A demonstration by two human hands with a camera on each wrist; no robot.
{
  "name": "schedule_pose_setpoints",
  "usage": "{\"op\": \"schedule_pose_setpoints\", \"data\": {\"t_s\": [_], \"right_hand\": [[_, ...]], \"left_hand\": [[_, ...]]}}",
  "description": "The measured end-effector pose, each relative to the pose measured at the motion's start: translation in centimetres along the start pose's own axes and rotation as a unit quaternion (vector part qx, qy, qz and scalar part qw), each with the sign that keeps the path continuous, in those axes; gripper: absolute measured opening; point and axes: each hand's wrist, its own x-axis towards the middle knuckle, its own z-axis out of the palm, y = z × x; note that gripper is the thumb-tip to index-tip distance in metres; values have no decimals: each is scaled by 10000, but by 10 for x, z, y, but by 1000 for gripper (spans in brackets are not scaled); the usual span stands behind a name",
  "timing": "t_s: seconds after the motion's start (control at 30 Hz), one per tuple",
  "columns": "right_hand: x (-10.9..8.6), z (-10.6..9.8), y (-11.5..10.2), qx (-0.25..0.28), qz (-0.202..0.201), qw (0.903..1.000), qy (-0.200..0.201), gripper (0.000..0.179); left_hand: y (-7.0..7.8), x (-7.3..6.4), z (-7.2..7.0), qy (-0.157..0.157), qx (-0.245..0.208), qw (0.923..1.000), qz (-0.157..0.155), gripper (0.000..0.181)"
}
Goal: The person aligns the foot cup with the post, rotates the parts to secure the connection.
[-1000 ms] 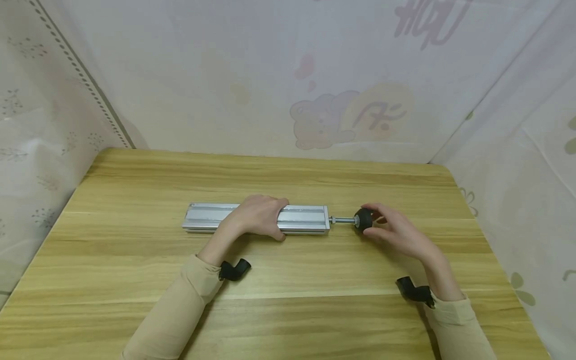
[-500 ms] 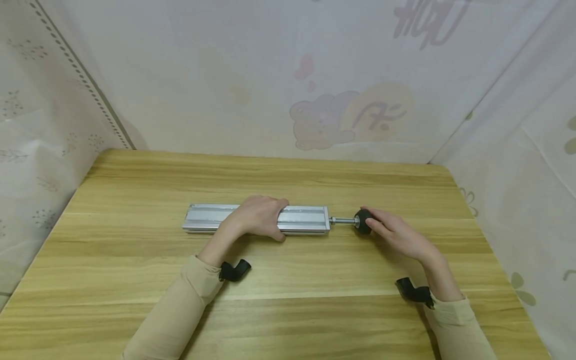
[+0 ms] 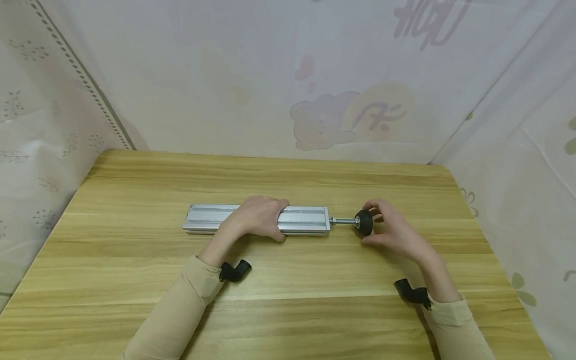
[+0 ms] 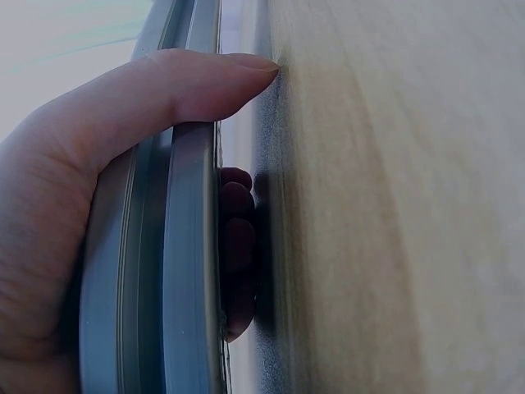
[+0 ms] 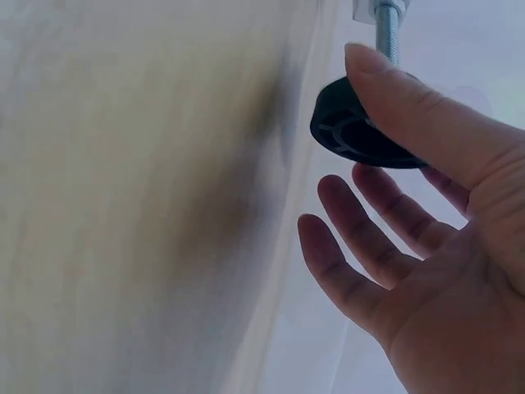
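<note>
An aluminium profile (image 3: 303,215) lies lengthwise across the wooden table. From above, my left hand (image 3: 258,215) grips it, thumb on the near side and fingers over the far side; in the left wrist view the fingertips (image 4: 238,238) show past its edge. A threaded rod (image 3: 344,221) with a nut sticks out of the profile's right end. It carries a black levelling foot (image 3: 364,222). My right hand (image 3: 396,230) is spread around that foot, thumb below and fingers above. In the right wrist view the thumb (image 5: 402,103) overlaps the foot; whether it touches is unclear.
The wooden table (image 3: 288,320) has a bare surface in front of the profile and behind it. A printed cloth (image 3: 225,75) hangs at its back and sides. Each wrist bears a black bent mount (image 3: 235,270) near the sleeve cuff.
My right hand has gone from fingers and thumb on the levelling foot, thumb high, to a wider spread with the thumb lower. The left hand and profile have stayed in place.
</note>
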Motion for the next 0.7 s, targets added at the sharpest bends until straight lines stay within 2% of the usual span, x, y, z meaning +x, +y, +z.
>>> {"op": "schedule_pose_setpoints", "data": {"t_s": [0.33, 0.5, 0.7], "right_hand": [[-3, -2, 0, 11, 60, 10000, -1, 68], [-5, -6, 3, -36, 40, 9997, -238, 57], [-4, -6, 3, -85, 212, 9984, -519, 57]], "left_hand": [[0, 0, 0, -20, -4, 10000, 33, 50], [0, 0, -1, -15, -28, 10000, 38, 50], [0, 0, 0, 24, 2, 10000, 22, 49]]}}
